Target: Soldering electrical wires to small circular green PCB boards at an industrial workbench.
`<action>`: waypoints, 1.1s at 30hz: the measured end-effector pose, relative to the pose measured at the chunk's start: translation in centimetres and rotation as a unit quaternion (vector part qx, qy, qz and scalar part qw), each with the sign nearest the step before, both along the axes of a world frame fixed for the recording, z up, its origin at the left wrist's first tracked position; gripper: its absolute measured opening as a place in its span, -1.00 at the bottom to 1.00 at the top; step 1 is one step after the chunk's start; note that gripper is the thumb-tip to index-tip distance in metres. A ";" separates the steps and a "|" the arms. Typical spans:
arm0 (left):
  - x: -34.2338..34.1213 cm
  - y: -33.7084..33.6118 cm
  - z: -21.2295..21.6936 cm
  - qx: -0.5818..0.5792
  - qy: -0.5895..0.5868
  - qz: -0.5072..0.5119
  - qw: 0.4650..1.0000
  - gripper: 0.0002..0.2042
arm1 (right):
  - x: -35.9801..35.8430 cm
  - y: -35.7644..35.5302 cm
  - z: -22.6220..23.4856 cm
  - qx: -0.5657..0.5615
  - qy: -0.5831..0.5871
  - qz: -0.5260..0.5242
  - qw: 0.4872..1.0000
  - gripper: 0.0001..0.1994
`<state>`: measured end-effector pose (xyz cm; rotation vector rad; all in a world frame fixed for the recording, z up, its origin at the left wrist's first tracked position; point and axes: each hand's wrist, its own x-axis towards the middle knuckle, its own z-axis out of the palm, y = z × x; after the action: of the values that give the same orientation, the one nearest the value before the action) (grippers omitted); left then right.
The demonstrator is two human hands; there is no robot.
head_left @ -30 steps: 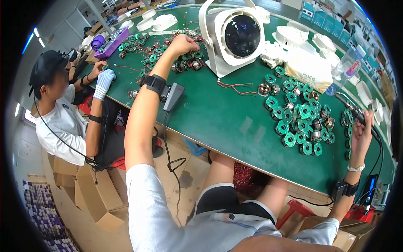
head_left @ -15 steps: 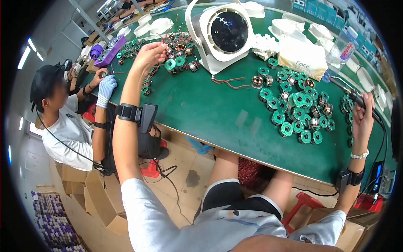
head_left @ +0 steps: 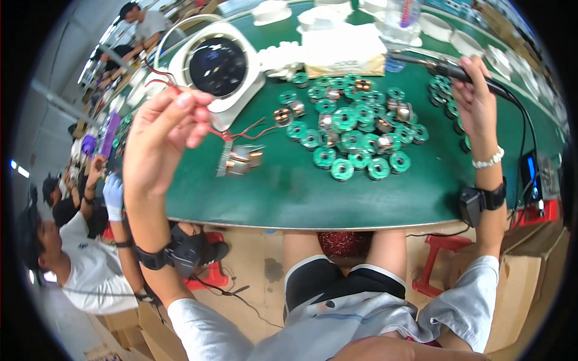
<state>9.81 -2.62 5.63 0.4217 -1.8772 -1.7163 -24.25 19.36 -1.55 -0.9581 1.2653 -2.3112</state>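
Observation:
My left hand (head_left: pixel 165 129) pinches red wires (head_left: pixel 208 123) between thumb and fingertips, at the left in front of the fan. From these wires a small copper-wound motor coil (head_left: pixel 242 159), blurred by motion, seems to hang over the green table. My right hand (head_left: pixel 475 90) is closed round the black handle of a soldering iron (head_left: pixel 451 69), its thin tip pointing left toward the tissue pack. Between my hands lies a heap of motor coils with green ring-shaped boards (head_left: pixel 355 132). Another pair of red wires (head_left: pixel 253 127) lies near the fan's base.
A white fan (head_left: pixel 232 99) with a round dark face stands on the table (head_left: pixel 289 198). Behind the heap are a tissue pack (head_left: pixel 343 51), a clear bottle (head_left: pixel 400 21) and white plastic rings (head_left: pixel 436 27). A lit display unit (head_left: pixel 533 174) stands at right. A co-worker (head_left: pixel 78 253) sits at left.
My left hand has come back from the far left pile toward me, now with red wires and a coil. My view has turned left-to-right; the right hand still holds the soldering iron.

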 end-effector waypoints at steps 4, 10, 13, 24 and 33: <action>-7.8 3.6 -3.0 0.085 0.062 -0.092 0.990 -0.79 | -0.2 0.9 0.8 -0.025 0.012 0.012 1.000 -0.76; -14.7 2.2 -8.2 0.053 0.005 -0.097 0.994 -0.79 | 0.3 0.8 0.9 -0.024 0.013 -0.029 0.999 -0.76; -14.0 1.8 -8.5 0.003 -0.004 -0.096 0.995 -0.83 | 0.5 0.9 0.7 -0.004 0.021 -0.044 0.999 -0.75; -14.7 3.5 -8.8 0.031 0.023 -0.059 0.997 -0.86 | 3.0 0.6 0.5 0.068 0.146 -0.073 0.984 -0.76; -13.8 2.9 -9.1 -0.045 -0.001 -0.065 0.997 -0.88 | 2.9 0.9 0.4 0.067 0.145 -0.099 0.982 -0.75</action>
<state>-4.00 0.24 -3.42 0.2698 -2.0144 -1.7053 -21.37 20.29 -1.11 -1.2039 1.6814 -2.2511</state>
